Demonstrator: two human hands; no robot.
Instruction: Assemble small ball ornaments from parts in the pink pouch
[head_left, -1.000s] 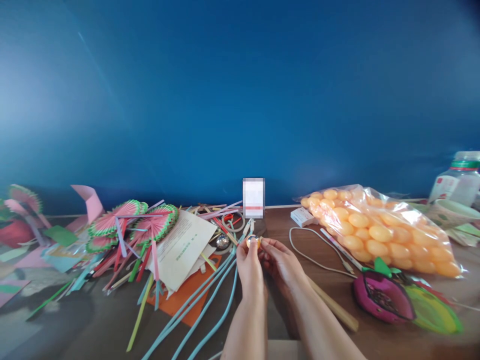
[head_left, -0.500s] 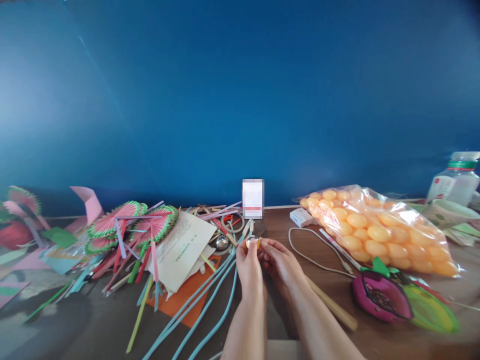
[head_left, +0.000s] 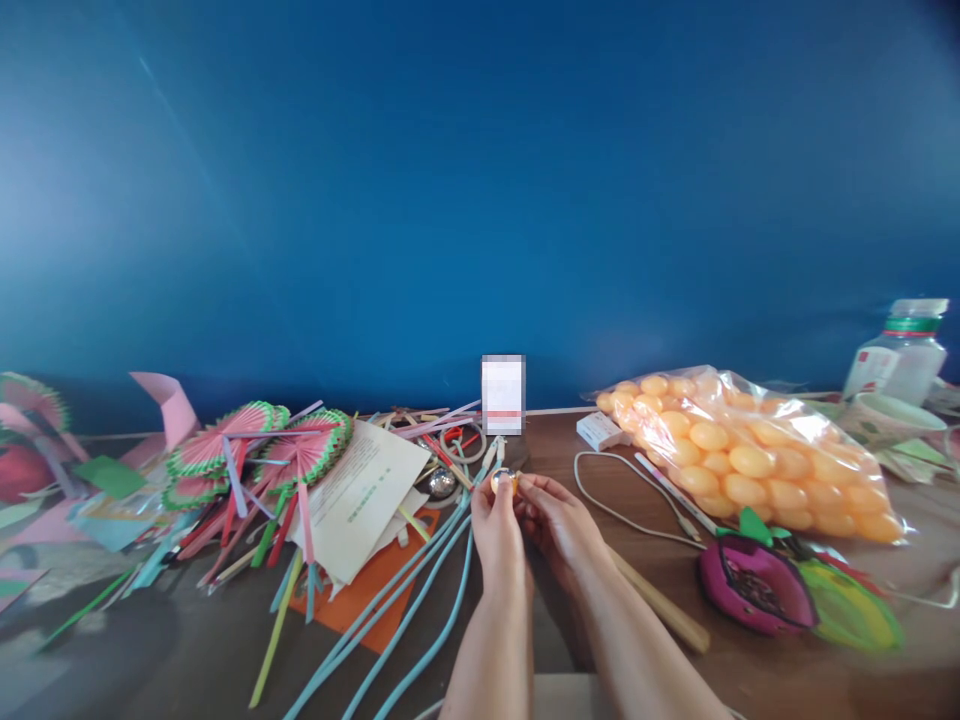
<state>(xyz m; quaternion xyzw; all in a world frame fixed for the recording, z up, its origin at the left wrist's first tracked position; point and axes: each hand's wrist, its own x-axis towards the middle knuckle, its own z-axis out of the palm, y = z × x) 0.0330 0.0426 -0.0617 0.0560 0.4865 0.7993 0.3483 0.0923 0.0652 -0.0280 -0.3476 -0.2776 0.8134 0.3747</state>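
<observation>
Both of my hands meet at the middle of the desk. A small shiny ball (head_left: 502, 479), silvery with a golden edge, is pinched in my left hand (head_left: 493, 525), with the thumb over its near side. My right hand (head_left: 559, 515) has its fingers curled at the ball's right side; its fingertips are partly hidden, and what they grip there I cannot make out. Another shiny silver ball (head_left: 441, 484) lies just left of my hands, among the cables. Pale blue cables (head_left: 442, 600) run past my left hand towards the front edge.
Pink-and-green paper fans (head_left: 304, 450), paper strips and a printed sheet (head_left: 367, 490) lie on the left. To the right are a clear bag of orange balls (head_left: 750, 460), a white cable (head_left: 585, 490), a wooden stick (head_left: 667, 605), a magenta pouch (head_left: 757, 585) and a bottle (head_left: 896, 355).
The view has shifted slightly, so objects on the right sit a little further left. My hands keep nearly the same pose around the shiny ball.
</observation>
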